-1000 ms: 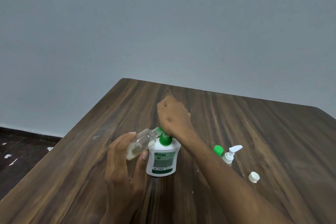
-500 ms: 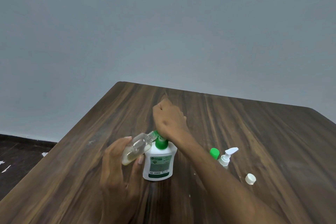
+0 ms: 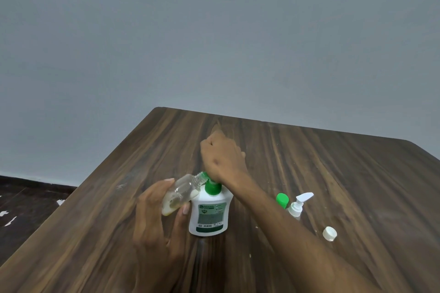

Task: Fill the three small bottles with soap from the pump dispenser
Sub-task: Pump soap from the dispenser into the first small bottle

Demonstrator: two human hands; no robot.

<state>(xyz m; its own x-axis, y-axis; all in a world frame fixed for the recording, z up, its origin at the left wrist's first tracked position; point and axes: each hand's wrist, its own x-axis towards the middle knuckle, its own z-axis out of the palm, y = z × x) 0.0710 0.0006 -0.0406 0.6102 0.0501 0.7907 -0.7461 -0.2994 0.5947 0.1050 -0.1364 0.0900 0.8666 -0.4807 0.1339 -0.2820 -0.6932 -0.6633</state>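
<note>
Right hand (image 3: 222, 159) fisted on top of the pump dispenser (image 3: 210, 211), fingers curled over the green pump head, forearm crossing in from lower right. Left hand (image 3: 159, 216) grips a clear small bottle (image 3: 182, 194), thumb and fingers wrapped round its body. I see the bottle tilted, open neck up against the green spout, a little pale liquid pooled at its lower end.

Dispenser stands upright on the wood surface (image 3: 333, 162), about mid-width. Surface's left edge runs diagonally close behind my left hand; far edge meets the grey wall (image 3: 214, 31). Broad open wood beyond the fist and out to the right.

Right of the forearm: green-capped bottle (image 3: 282, 200) and white-pump bottle (image 3: 298, 204), just beside each other, bodies mostly hidden by the arm. Loose white cap (image 3: 329, 233) lies nearer, apart from them.

Dispenser label white and green; print too small to read.
</note>
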